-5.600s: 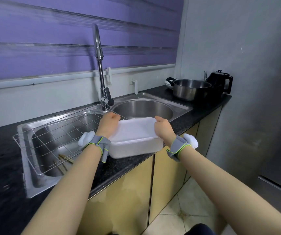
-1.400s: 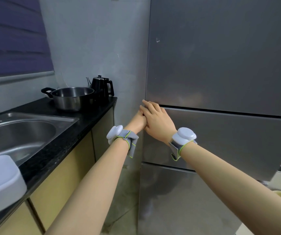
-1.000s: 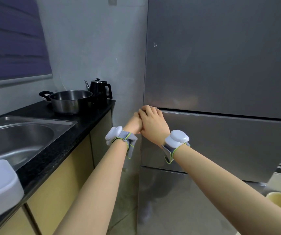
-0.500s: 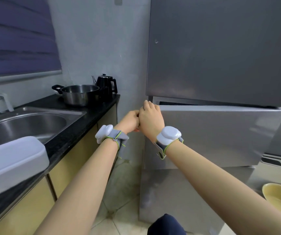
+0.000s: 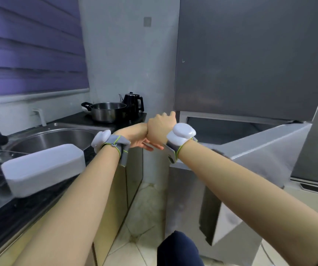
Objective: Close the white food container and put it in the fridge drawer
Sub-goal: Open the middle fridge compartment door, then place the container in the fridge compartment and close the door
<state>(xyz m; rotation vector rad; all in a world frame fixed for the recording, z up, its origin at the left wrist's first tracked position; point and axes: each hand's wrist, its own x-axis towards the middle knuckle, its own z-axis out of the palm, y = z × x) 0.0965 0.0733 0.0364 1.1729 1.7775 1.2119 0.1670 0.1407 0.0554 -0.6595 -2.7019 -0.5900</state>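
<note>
Steel fridge drawer point(image 5: 250, 148) now pulled well out, dark cavity exposed, where half a second back it was barely cracked. Right hand point(image 5: 161, 129) curled over its near-left corner; left hand point(image 5: 138, 138) half-hidden behind, grip unclear. White food container point(image 5: 42, 167), lid on, waits on worktop point(image 5: 19, 212) at 9 o'clock (next: fetch it).

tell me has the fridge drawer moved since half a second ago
Yes. The fridge drawer has slid farther out from the fixed upper fridge door, toward the person, exposing more of its interior.
</note>
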